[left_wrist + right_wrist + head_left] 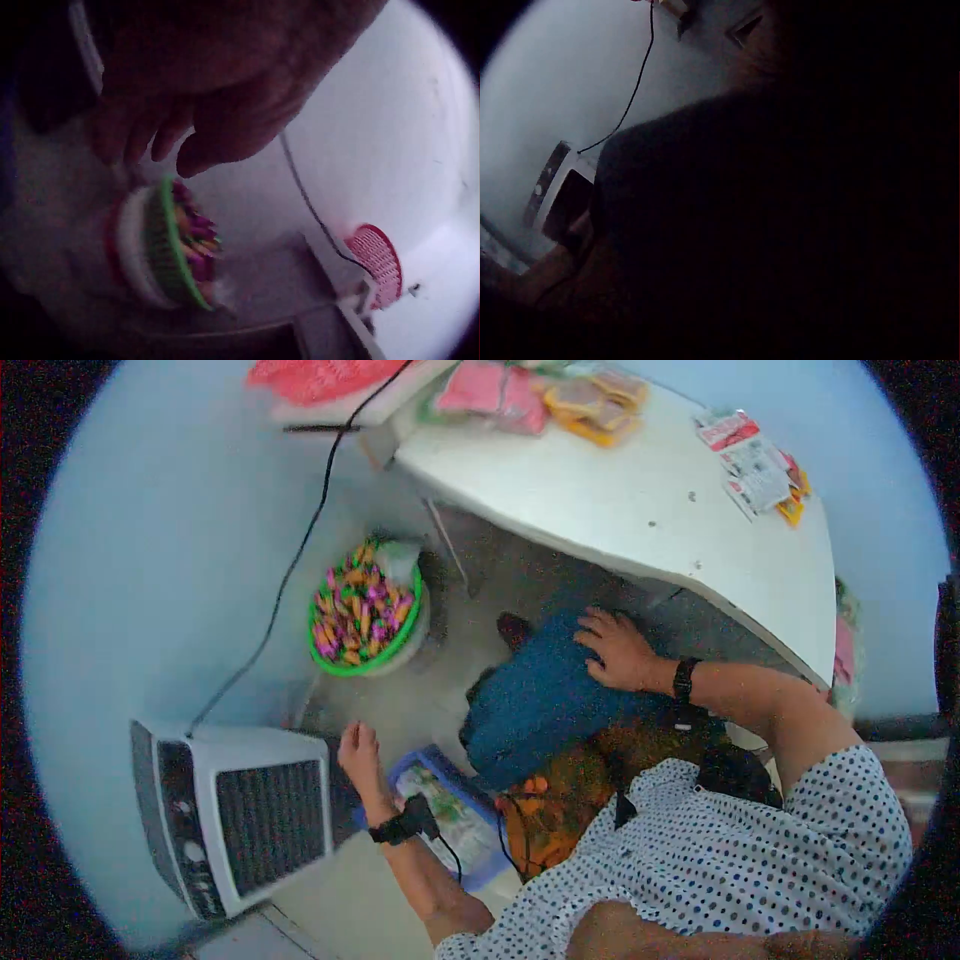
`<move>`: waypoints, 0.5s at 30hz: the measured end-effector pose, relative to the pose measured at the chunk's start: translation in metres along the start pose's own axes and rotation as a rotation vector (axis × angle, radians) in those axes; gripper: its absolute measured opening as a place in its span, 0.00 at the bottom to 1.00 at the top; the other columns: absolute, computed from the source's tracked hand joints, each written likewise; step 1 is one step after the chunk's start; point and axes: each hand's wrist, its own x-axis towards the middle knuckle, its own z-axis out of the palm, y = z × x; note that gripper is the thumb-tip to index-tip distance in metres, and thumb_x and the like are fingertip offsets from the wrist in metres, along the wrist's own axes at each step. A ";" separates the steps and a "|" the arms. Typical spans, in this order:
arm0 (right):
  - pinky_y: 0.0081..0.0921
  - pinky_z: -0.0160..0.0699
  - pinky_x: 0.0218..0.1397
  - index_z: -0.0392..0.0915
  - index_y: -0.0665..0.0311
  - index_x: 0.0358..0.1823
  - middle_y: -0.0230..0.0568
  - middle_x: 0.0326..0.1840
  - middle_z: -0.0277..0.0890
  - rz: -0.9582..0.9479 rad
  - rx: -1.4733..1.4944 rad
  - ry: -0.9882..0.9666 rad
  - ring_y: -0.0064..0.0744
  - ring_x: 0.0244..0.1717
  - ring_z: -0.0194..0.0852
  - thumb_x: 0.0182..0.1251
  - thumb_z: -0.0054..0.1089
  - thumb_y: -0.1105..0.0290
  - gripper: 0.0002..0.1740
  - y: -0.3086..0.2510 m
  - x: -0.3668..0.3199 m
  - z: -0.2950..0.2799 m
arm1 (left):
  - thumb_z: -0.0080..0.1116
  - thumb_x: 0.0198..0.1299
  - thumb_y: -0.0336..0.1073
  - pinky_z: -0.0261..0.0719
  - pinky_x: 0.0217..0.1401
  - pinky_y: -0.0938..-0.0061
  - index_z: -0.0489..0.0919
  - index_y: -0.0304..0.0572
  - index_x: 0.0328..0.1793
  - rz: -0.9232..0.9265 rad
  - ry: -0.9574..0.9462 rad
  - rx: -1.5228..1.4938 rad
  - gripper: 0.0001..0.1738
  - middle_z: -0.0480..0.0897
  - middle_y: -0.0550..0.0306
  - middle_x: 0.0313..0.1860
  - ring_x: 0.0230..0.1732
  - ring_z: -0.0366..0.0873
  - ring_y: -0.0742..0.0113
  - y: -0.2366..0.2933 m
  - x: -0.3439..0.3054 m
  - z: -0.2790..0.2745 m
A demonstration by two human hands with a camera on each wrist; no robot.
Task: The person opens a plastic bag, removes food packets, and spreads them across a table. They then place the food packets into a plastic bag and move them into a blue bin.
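In the head view my left hand (362,765) hangs above the floor beside a blue-rimmed tray (487,872), with nothing in it. The left wrist view shows the same hand (217,112) with fingers loosely bent, over a green-rimmed basket (176,247) of purple and orange wrapped pieces. My right hand (622,650) rests with spread fingers on a leg in blue cloth (540,690). The right wrist view is mostly dark, and this hand's fingers cannot be made out there.
The green-rimmed basket (365,610) stands on the floor by the wall. A white air cooler (270,825) is at the left, with a black cable (300,550) above it. Several packets (755,470) lie on the white table (600,505); a red basket (375,266) is beyond.
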 end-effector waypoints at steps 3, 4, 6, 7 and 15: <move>0.60 0.53 0.70 0.70 0.61 0.60 0.50 0.69 0.59 0.007 0.017 0.041 0.52 0.74 0.47 0.57 0.54 0.62 0.27 -0.009 -0.003 0.004 | 0.58 0.64 0.39 0.74 0.50 0.79 0.75 0.25 0.55 0.162 -0.185 -0.257 0.22 0.79 0.55 0.45 0.45 0.76 0.72 0.098 0.018 0.063; 0.60 0.54 0.70 0.69 0.61 0.60 0.50 0.70 0.59 0.000 0.021 0.045 0.52 0.74 0.47 0.58 0.54 0.62 0.28 -0.014 -0.003 0.006 | 0.58 0.64 0.42 0.73 0.55 0.76 0.73 0.25 0.57 0.175 -0.268 -0.333 0.25 0.79 0.53 0.47 0.49 0.76 0.69 0.127 0.023 0.079; 0.59 0.54 0.70 0.69 0.61 0.61 0.50 0.70 0.59 0.029 -0.003 0.018 0.51 0.74 0.48 0.58 0.53 0.61 0.27 -0.021 -0.002 0.005 | 0.58 0.65 0.45 0.71 0.61 0.72 0.69 0.24 0.61 0.232 -0.421 -0.393 0.30 0.78 0.51 0.49 0.54 0.75 0.65 0.178 0.035 0.106; 0.59 0.55 0.70 0.69 0.61 0.61 0.50 0.70 0.59 0.045 -0.011 0.003 0.51 0.74 0.48 0.59 0.52 0.61 0.27 -0.026 0.001 0.003 | 0.57 0.65 0.46 0.70 0.62 0.70 0.67 0.25 0.64 0.285 -0.489 -0.380 0.32 0.78 0.50 0.49 0.55 0.75 0.63 0.202 0.042 0.117; 0.56 0.48 0.73 0.72 0.62 0.59 0.51 0.68 0.63 0.097 0.117 0.055 0.52 0.73 0.50 0.57 0.54 0.59 0.28 -0.048 0.024 -0.001 | 0.64 0.53 0.39 0.74 0.42 0.73 0.71 0.30 0.62 0.529 -0.538 0.133 0.32 0.79 0.54 0.41 0.41 0.76 0.69 0.314 0.114 0.220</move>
